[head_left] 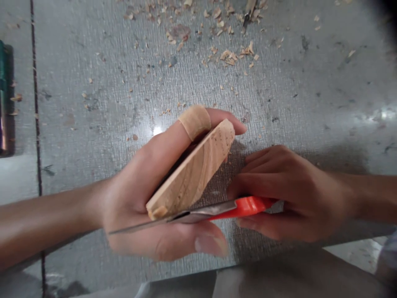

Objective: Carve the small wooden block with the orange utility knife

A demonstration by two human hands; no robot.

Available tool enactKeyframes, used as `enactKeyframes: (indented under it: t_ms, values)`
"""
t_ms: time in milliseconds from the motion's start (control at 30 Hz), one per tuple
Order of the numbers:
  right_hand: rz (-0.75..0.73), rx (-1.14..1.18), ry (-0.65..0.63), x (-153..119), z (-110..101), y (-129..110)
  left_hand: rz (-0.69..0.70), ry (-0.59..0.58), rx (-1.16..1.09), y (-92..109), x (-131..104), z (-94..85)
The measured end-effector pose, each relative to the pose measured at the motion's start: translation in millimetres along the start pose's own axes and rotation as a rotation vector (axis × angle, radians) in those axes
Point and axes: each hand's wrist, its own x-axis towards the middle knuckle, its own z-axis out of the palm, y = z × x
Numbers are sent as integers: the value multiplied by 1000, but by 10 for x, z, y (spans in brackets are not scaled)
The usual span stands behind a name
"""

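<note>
The wood piece (192, 174) is above the near side of the bench (93, 145), angled across the palm of the left hand (149, 169). The left grip pinches it between the bent index finger, which wears a tan plaster (195, 122), and the thumb side. The right grip is wrapped around the red handle of a metal-bladed tool (198, 215), probably scissors; its blade crosses just over the left thumb, at the wood's lower end.

Handling, as judged: wood light, stiff, dry, not slippery; the pale edges may splinter. Take hold along the long flanks, fingers clear of the blade. Hold the tool by its handle only.

Surface: grey, finely textured and stained, with a dark seam at the left. Wood shavings (229, 56) are scattered across the far side, near a dark-tipped implement (249, 14). A green object (3, 74) at the left margin cannot be identified. Room: grey cloth (263, 273) shows below the near edge; light glints off the bench.
</note>
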Motion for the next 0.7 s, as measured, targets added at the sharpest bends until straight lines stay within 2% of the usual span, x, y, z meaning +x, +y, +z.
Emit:
enactKeyframes:
  t_ms: [200, 233, 267, 333, 433, 600, 700]
  values:
    - [-4, 28, -18, -20, -2, 15, 13, -1, -18, -95, 15, -8]
    - [-4, 30, -31, -21, -8, 11, 34, -1, -54, -128, 21, -8]
    - [-3, 27, -42, -20, -15, 6, 139, -16, -104, -158, 26, -7]
    - [-8, 15, -58, -14, -27, -6, 185, -25, -146, -201, 28, -4]
    - [-30, 15, -65, -4, -34, -14, 143, 9, -107, -198, 12, 1]
    - [-41, 6, -65, 0, -25, -5, 110, -21, -29, -160, -12, -10]
    - [-40, -14, -67, 1, -16, -1, 153, -38, -70, -213, 6, -3]
